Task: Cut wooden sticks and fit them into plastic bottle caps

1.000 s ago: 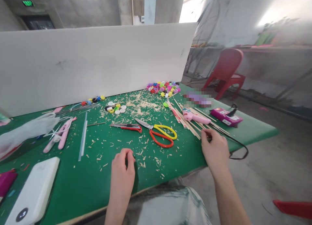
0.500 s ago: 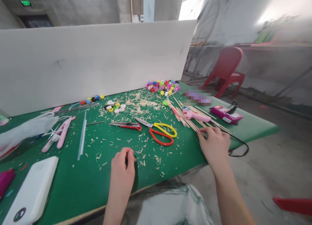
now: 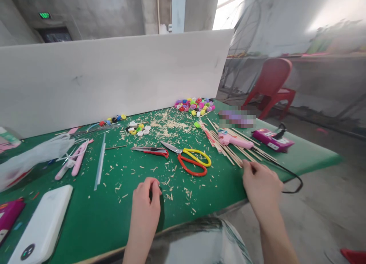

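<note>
At far left on the green table (image 3: 80, 218) we see a white power bank (image 3: 42, 222) and a crumpled plastic bag (image 3: 40, 153), then clear strips (image 3: 100, 165) and a cluster of small plastic pieces (image 3: 138, 128). The left hand (image 3: 145, 197), near the front edge, is loosely curled, thumb close to forefinger; we see nothing in it, but cannot tell what the fingers may hide. Beyond it lie a utility knife (image 3: 154, 151), scattered wood shavings (image 3: 168, 124) and scissors (image 3: 180, 151). Farther right, thin sticks (image 3: 228, 152) lie loosely fanned beneath a pink glue gun (image 3: 238, 142). The right hand (image 3: 263, 185) is bent at their near ends, thumb and forefinger almost together; we cannot tell whether it pinches one.

From the shavings, we judge some wood to have been trimmed; we make out no sticks joined, so work on them looks unfinished.

The power bank's display, a lit green sign (image 3: 45, 15) and the purple box (image 3: 273, 140) carry marks we cannot read; no brand is legible.
</note>
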`<move>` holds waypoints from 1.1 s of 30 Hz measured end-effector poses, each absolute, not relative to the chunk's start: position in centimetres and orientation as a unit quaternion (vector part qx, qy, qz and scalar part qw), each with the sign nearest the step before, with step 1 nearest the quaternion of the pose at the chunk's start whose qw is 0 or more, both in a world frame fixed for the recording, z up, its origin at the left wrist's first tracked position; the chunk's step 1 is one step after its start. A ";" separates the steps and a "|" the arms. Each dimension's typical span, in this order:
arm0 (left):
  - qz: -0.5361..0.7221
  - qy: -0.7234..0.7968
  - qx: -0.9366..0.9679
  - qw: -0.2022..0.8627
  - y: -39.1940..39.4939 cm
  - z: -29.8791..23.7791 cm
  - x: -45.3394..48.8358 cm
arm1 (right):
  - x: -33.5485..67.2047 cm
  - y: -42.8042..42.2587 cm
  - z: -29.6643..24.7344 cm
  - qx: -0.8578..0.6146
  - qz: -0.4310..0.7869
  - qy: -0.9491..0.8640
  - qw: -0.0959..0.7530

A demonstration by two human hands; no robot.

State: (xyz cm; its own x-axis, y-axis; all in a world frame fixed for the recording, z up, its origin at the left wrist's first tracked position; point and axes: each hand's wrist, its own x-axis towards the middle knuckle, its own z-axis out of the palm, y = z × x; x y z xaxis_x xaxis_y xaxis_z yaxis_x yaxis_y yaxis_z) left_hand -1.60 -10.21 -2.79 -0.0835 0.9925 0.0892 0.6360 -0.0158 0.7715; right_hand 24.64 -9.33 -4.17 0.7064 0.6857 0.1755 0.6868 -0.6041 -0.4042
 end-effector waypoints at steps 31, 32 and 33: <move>0.579 0.533 0.350 0.508 0.8 3.6 -6.8 | 9.1 0.4 0.0 -0.513 -0.042 -0.842 0.161; 0.573 0.538 0.351 0.509 1.1 3.2 -7.2 | 8.6 1.0 -0.4 -0.510 -0.041 -0.846 0.147; 0.566 0.540 0.355 0.512 1.4 2.9 -7.4 | 8.3 1.4 -0.8 -0.506 -0.038 -0.851 0.134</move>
